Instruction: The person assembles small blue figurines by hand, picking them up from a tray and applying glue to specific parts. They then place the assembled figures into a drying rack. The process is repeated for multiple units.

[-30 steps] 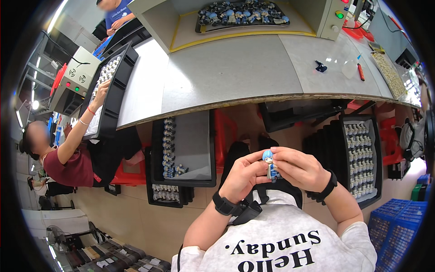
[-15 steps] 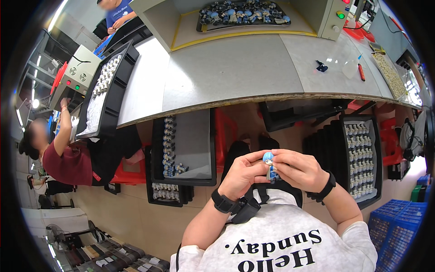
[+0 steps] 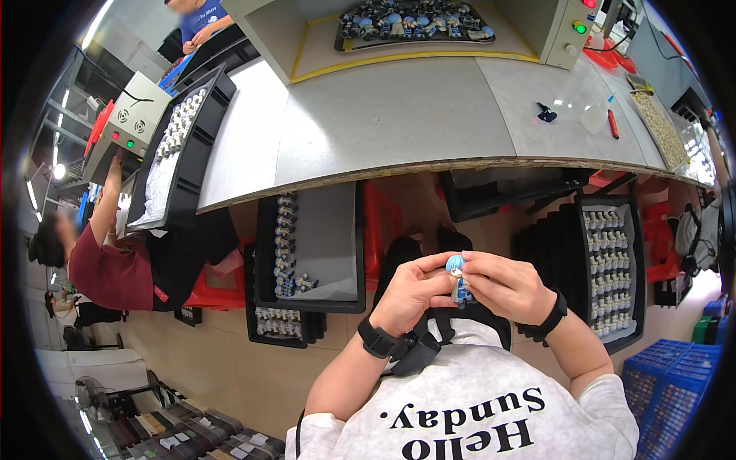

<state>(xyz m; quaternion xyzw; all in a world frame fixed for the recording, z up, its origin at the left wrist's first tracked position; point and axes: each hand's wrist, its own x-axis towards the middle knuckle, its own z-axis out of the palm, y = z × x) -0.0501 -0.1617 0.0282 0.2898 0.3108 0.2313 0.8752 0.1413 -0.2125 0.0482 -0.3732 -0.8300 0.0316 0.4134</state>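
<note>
A small figurine (image 3: 460,290) with light blue hair and a blue and white body is held upright between my hands, just above my lap. My left hand (image 3: 412,294) pinches it from the left, thumb and fingers at its side. From the right, my right hand (image 3: 507,288) grips it with its fingertips at the head and body. My fingers partly cover the figurine.
Ahead is a grey worktable (image 3: 391,115) with a lit box holding a tray of figurines (image 3: 414,27). Black trays with rows of parts stand at left (image 3: 322,261) and right (image 3: 638,307). A red pen-like tool (image 3: 612,124) lies on the table. A co-worker (image 3: 111,272) sits at left.
My hands stay nearly in place, and the figurine has shifted very slightly between my fingers. At the left, the co-worker's arm has reached further up toward the machine.
</note>
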